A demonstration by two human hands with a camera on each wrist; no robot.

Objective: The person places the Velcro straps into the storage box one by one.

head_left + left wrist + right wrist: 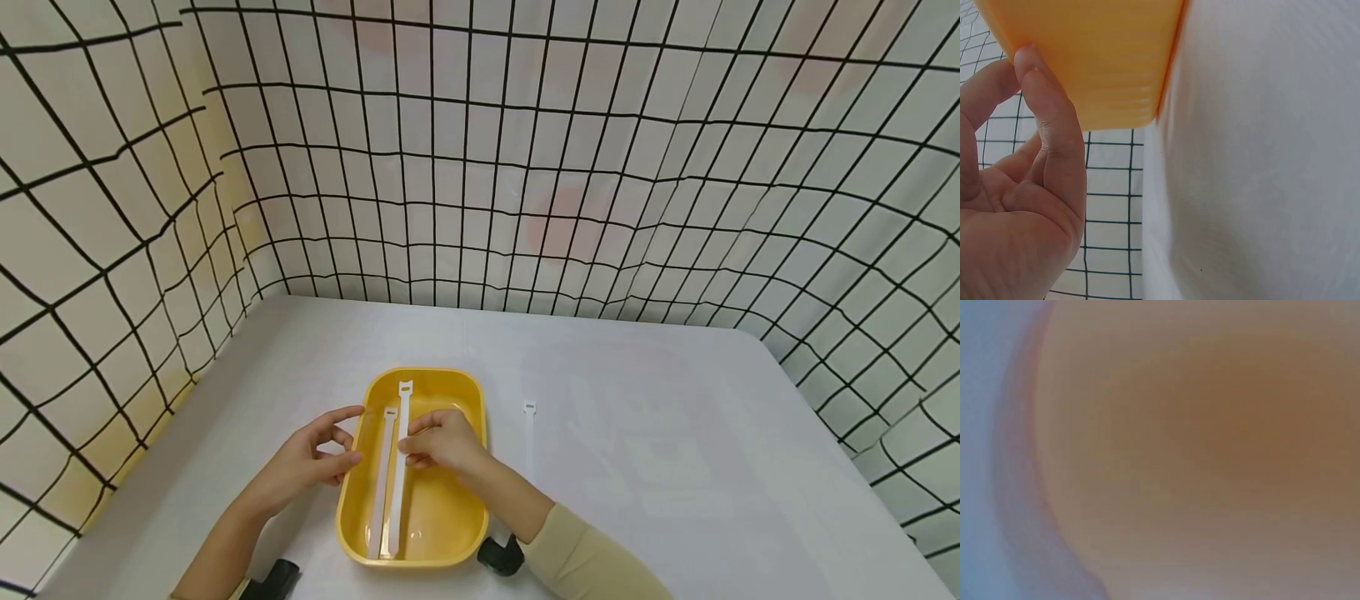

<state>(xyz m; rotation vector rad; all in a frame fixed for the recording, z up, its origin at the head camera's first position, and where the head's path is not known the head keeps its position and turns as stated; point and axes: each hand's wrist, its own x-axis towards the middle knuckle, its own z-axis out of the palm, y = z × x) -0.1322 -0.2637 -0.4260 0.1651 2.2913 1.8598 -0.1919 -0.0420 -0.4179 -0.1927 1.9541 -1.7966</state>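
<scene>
A yellow plastic tray (442, 525) with rounded corners stands on the white table. Two white cable straps with slotted heads lie lengthwise in its left half: a shorter strap (381, 483) and a longer strap (397, 508) beside it. My right hand (450, 442) reaches over the tray's right rim and pinches the longer strap near its middle between thumb and fingers. My left hand (318, 450) is at the tray's left side, thumb and forefinger spread and touching the rim. The left wrist view shows the left thumb (1054, 119) against the tray's outer wall (1116, 62).
A third white strap (530, 417) lies on the table (675, 450) to the right of the tray. Black grid netting (480, 158) over pale cloth encloses the back and sides. A blurred tan shape (1241, 456) fills most of the right wrist view.
</scene>
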